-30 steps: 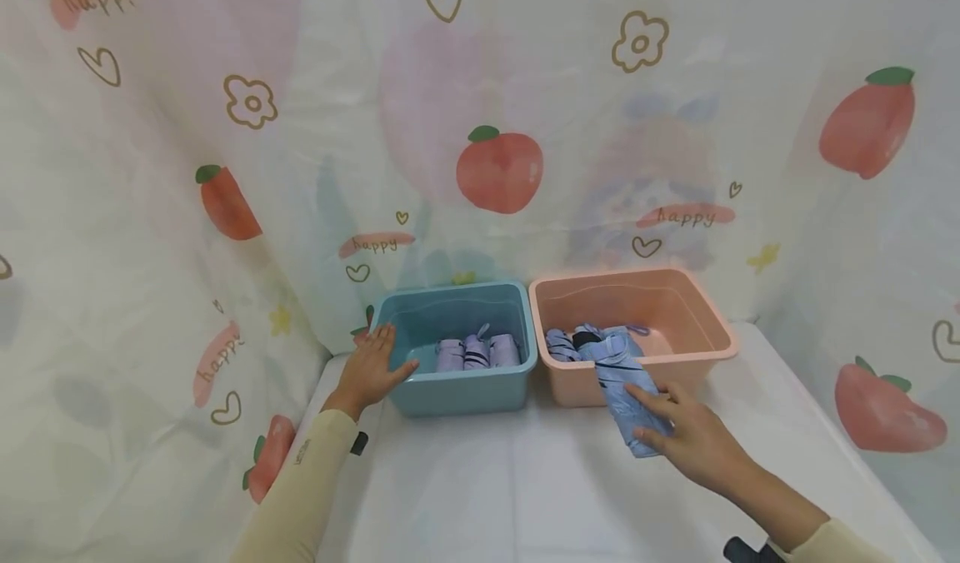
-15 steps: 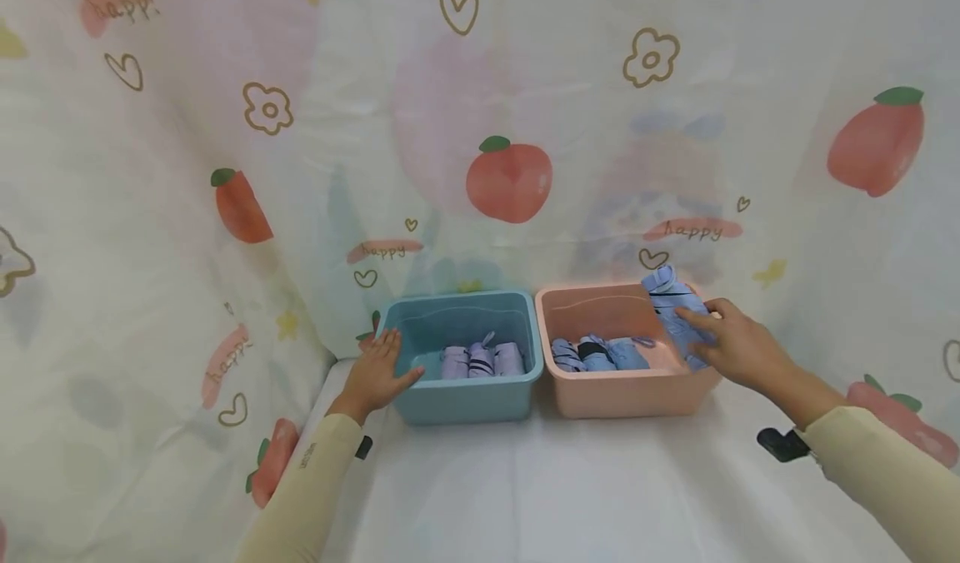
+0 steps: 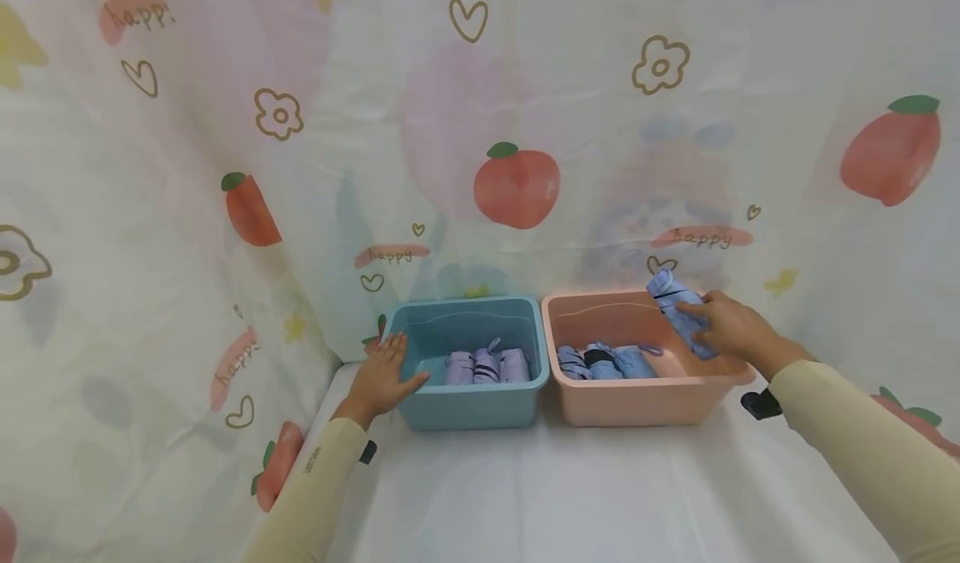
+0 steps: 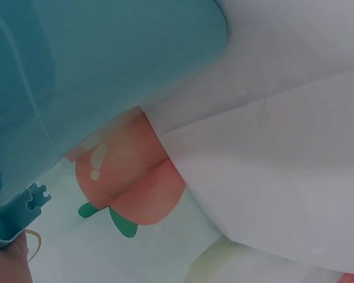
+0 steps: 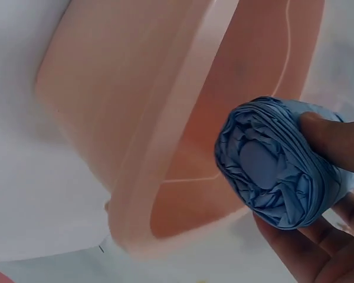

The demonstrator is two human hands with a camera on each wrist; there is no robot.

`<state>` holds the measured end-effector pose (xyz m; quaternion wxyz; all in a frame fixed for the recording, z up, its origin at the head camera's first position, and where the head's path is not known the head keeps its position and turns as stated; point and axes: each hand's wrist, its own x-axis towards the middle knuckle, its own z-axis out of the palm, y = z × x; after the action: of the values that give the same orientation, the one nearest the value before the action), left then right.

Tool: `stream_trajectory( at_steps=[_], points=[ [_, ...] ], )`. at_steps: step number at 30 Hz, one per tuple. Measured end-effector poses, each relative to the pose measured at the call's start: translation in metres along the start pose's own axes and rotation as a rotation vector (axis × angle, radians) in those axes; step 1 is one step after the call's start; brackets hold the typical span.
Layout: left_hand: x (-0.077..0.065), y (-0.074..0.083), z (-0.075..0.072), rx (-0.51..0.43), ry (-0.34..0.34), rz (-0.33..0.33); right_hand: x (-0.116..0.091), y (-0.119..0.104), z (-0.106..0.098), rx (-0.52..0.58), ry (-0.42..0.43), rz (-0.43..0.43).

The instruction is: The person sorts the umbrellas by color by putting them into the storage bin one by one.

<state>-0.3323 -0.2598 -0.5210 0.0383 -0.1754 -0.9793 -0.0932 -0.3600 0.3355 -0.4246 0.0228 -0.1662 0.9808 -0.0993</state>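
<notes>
My right hand (image 3: 735, 326) holds a folded blue umbrella (image 3: 681, 309) tilted over the right end of the pink bin (image 3: 637, 392). In the right wrist view the thumb and fingers grip the umbrella (image 5: 277, 165) round its sides, its pleated end facing the camera. Several centimetres of the bin's interior show below it. Three folded blue umbrellas (image 3: 603, 363) lie side by side in the bin's left part. My left hand (image 3: 380, 384) rests on the left rim of the blue-green bin (image 3: 472, 409), fingers extended. Inside that bin lie three folded lilac umbrellas (image 3: 487, 366).
Both bins stand side by side on a white-covered table (image 3: 525, 496), close to the back. A fruit-printed curtain (image 3: 450, 130) hangs behind and at both sides. Dark wrist-camera pieces (image 3: 761, 405) jut out beside the right sleeve.
My right hand has carried the blue umbrella from the front of the pink bin up and rightward, over the bin's right part. The left hand has stayed on the blue-green bin's rim.
</notes>
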Motion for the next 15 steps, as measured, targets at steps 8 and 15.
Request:
stream_trajectory(
  at_steps=[8,15],
  points=[
    [-0.001,-0.002,-0.003,0.008,0.000,-0.014,0.018,0.002,0.020,0.099,-0.118,0.039],
    [-0.012,-0.005,-0.004,-0.003,0.022,-0.025,0.030,0.012,0.041,0.117,-0.153,0.064]
  ],
)
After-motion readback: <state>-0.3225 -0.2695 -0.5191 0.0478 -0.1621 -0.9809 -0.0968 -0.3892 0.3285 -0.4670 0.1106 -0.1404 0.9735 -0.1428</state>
